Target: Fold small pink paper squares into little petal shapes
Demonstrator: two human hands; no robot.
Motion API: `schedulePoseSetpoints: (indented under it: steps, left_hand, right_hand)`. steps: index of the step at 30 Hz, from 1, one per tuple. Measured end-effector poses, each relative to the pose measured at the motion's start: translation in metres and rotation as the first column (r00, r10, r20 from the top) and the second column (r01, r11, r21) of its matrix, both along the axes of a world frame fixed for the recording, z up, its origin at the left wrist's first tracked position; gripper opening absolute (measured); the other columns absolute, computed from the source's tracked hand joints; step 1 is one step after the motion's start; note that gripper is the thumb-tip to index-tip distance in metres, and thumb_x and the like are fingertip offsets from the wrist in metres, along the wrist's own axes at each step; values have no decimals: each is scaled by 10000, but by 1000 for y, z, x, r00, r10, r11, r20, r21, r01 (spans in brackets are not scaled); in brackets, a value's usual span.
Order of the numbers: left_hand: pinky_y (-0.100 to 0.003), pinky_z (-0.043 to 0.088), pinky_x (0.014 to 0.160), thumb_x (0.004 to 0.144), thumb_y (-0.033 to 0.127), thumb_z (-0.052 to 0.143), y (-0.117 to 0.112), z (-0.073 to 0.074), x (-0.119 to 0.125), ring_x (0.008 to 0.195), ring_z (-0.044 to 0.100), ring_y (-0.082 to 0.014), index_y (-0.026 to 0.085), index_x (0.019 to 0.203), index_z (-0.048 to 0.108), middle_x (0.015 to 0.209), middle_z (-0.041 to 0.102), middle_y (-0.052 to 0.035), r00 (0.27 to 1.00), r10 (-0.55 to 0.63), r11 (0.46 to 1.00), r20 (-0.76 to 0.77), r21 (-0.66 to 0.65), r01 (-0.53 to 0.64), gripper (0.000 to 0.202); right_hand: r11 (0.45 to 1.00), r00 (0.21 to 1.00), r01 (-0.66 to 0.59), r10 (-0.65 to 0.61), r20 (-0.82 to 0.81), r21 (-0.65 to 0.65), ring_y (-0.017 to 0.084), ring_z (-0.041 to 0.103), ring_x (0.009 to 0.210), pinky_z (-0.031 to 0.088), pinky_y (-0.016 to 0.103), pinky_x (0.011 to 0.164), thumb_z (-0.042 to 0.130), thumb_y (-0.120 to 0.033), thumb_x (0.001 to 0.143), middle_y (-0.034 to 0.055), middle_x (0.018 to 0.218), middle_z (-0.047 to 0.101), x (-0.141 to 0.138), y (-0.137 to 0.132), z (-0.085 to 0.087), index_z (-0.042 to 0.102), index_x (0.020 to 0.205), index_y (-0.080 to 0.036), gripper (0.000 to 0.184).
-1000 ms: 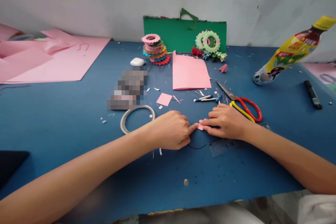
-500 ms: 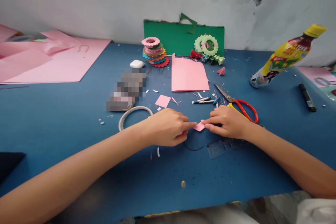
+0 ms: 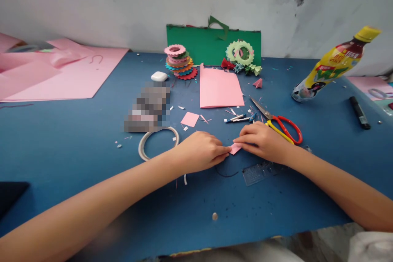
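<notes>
A small folded piece of pink paper (image 3: 235, 148) lies on the blue table between my two hands. My left hand (image 3: 204, 152) has its fingers together, their tips on the paper's left side. From the right, the fingertips of my right hand (image 3: 260, 141) are closed on the paper's upper edge. A flat pink paper square (image 3: 190, 119) lies beyond my left hand. Scissors (image 3: 276, 120) with red and yellow handles rest just past my right hand, and a clear plastic ruler (image 3: 258, 173) is partly hidden under my right wrist.
A tape roll (image 3: 141, 147) lies by my left forearm. Beyond are a pink sheet (image 3: 221, 88), a compass (image 3: 238, 118), stacked paper rings (image 3: 181, 63) and a green board (image 3: 196, 45). A yellow-capped bottle (image 3: 334, 63) and a black marker (image 3: 359, 112) are at right.
My left hand's extended index finger has drawn in beside the other fingers at the paper's left side. The fingers of my right hand have shifted slightly on the paper's upper edge.
</notes>
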State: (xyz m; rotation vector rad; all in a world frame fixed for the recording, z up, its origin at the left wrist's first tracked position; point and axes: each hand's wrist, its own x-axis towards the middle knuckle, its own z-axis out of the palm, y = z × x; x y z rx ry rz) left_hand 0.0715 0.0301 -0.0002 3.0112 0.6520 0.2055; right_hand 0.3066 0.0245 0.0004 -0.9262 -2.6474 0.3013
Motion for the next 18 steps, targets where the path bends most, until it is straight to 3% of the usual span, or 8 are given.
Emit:
schedulePoseSetpoints:
  steps: [6,13,18]
  left_hand:
    - [-262,385,545,935,328,425,0,-10,2,589,607,-149,217,905,698,657,662,-3,993,33,999,114,14,-35,296]
    - [-252,388,546,931,340,440,1,-14,2,575,592,-123,201,862,690,638,637,8,984,16,999,178,37,-23,294]
    - [-268,376,535,928,365,441,1,-15,3,565,577,-127,206,819,680,639,625,18,980,22,996,197,77,-38,307]
  right_hand:
    - [996,996,-82,81,23,32,157,536,832,372,307,808,483,-329,917,48,934,640,-5,-3,-9,685,982,-225,236]
    - [981,997,-62,50,-65,-183,152,550,869,385,298,813,549,-283,882,44,933,623,-11,-4,-7,646,924,-187,142]
    - [966,995,15,-39,-89,-256,151,553,859,382,293,796,615,-317,834,23,889,611,-16,-6,-5,635,914,-193,148]
